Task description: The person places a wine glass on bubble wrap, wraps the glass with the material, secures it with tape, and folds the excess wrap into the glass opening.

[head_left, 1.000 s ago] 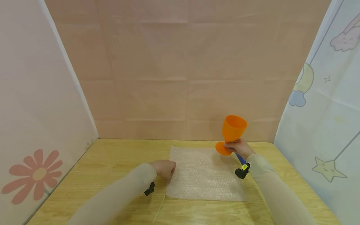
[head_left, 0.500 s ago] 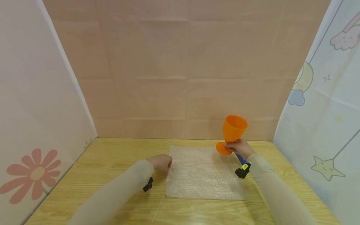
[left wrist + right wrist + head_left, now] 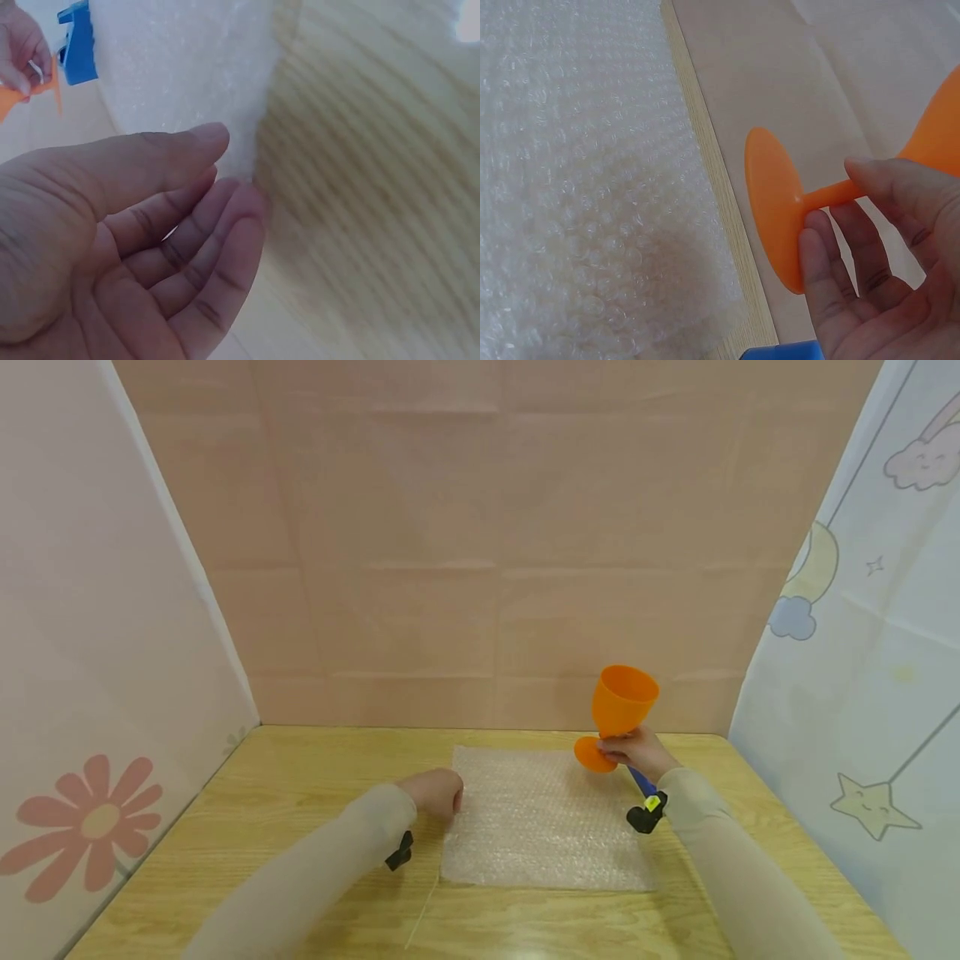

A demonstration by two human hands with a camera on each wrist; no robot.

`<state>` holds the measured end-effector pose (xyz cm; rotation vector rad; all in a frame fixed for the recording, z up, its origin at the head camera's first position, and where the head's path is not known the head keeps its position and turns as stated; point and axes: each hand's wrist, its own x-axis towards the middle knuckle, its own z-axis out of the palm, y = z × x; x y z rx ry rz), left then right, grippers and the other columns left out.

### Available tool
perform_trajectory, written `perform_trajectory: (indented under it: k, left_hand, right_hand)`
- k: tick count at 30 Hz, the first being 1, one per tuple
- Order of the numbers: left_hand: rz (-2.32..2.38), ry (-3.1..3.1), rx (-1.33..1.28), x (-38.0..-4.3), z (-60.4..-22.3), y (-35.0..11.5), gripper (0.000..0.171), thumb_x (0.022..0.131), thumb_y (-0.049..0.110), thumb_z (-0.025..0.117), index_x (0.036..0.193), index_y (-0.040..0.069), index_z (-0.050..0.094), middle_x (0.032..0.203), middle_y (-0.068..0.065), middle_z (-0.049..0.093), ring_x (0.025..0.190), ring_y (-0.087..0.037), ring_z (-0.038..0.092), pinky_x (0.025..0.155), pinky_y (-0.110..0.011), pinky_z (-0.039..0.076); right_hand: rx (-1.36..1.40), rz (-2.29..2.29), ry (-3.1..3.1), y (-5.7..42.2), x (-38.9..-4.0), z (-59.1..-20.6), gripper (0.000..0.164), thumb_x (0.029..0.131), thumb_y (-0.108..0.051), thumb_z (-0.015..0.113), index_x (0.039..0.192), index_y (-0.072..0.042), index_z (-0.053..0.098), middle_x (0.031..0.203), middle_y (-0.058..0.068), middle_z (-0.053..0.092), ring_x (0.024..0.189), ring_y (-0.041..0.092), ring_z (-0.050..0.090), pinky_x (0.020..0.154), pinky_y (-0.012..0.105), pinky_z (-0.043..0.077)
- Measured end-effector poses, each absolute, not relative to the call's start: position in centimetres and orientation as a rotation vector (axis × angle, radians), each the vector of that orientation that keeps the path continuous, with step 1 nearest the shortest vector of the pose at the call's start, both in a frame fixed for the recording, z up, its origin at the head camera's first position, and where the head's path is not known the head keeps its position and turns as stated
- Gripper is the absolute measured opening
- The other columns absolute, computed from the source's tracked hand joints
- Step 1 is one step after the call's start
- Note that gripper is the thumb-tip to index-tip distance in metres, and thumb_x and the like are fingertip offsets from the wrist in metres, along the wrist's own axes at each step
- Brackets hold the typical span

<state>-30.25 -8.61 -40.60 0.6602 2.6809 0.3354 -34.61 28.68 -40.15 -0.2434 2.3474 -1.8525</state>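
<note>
My right hand pinches the thin stem of an orange plastic goblet between thumb and fingers. The goblet leans, with its bowl up and its round foot over the far right part of a sheet of bubble wrap. The sheet lies flat on the wooden table. At its left edge is my left hand, its fingers loosely curled and the fingertips right by the edge. The left wrist view shows the bubble wrap beyond the left thumb and fingertips, with no sheet seen between them.
Below the right wrist a blue object shows, mostly hidden; the left wrist view shows its notched side. The wooden table ends at a beige backdrop. Printed cloth walls stand at both sides.
My left hand has shifted slightly away from me along the bubble wrap's left edge, first drawing left and then back right. The right hand and goblet have stayed almost still.
</note>
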Motion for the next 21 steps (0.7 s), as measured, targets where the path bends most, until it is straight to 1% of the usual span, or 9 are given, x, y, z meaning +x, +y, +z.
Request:
perform_trajectory:
  k: [3, 5, 11, 13, 16, 21]
  left_hand:
    - [0.354, 2.674, 0.628, -30.1, -40.7, -8.4, 0.023, 0.073, 0.002, 0.080, 0.069, 0.014, 0.060, 0.070, 0.005, 0.057, 0.063, -0.011, 0.048, 0.060, -0.026, 0.045]
    - [0.369, 2.674, 0.611, -30.1, -40.9, -8.3, 0.025, 0.073, 0.001, 0.080, 0.067, 0.013, 0.059, 0.067, 0.005, 0.055, 0.061, -0.010, 0.046, 0.058, -0.024, 0.043]
    - [0.397, 2.666, 0.583, -30.4, -41.4, -8.2, 0.030, 0.074, -0.003, 0.078, 0.063, 0.012, 0.053, 0.059, 0.003, 0.049, 0.056, -0.010, 0.040, 0.053, -0.023, 0.034]
    - [0.390, 2.666, 0.576, -30.4, -41.5, -8.1, 0.030, 0.074, -0.002, 0.078, 0.064, 0.011, 0.053, 0.059, 0.003, 0.049, 0.056, -0.010, 0.040, 0.053, -0.023, 0.034]
    - [0.376, 2.668, 0.563, -30.3, -41.5, -8.1, 0.029, 0.075, -0.001, 0.079, 0.066, 0.011, 0.054, 0.061, 0.003, 0.051, 0.057, -0.011, 0.041, 0.055, -0.024, 0.036]
    - [0.362, 2.674, 0.560, -30.3, -41.6, -8.0, 0.026, 0.075, 0.000, 0.080, 0.068, 0.010, 0.057, 0.064, 0.002, 0.055, 0.059, -0.011, 0.043, 0.056, -0.024, 0.038]
  right_hand:
    - [-0.248, -1.865, 2.333, 28.8, -34.5, -40.0, 0.034, 0.090, -0.005, 0.066, 0.116, 0.008, 0.048, 0.099, -0.002, 0.058, 0.090, 0.007, 0.065, 0.082, 0.022, 0.055]
    - [-0.248, -1.867, 2.330, 28.8, -34.5, -40.0, 0.030, 0.090, -0.005, 0.066, 0.113, 0.005, 0.050, 0.098, -0.003, 0.058, 0.089, 0.007, 0.065, 0.082, 0.022, 0.055]
    - [-0.250, -1.884, 2.327, 28.6, -34.2, -39.7, 0.026, 0.091, -0.004, 0.065, 0.112, 0.002, 0.052, 0.098, -0.003, 0.058, 0.090, 0.007, 0.065, 0.082, 0.023, 0.055]
    - [-0.260, -1.895, 2.307, 28.2, -34.0, -39.5, 0.024, 0.091, -0.003, 0.065, 0.111, 0.000, 0.053, 0.099, -0.002, 0.058, 0.091, 0.007, 0.065, 0.083, 0.023, 0.055]
    - [-0.299, -1.907, 2.265, 27.2, -33.7, -39.1, 0.022, 0.091, -0.002, 0.064, 0.110, -0.001, 0.054, 0.100, -0.001, 0.057, 0.091, 0.008, 0.065, 0.084, 0.023, 0.055]
    - [-0.394, -1.866, 2.172, 23.8, -32.7, -38.3, 0.021, 0.091, -0.002, 0.064, 0.109, 0.003, 0.053, 0.096, -0.001, 0.060, 0.089, 0.011, 0.066, 0.083, 0.025, 0.056]
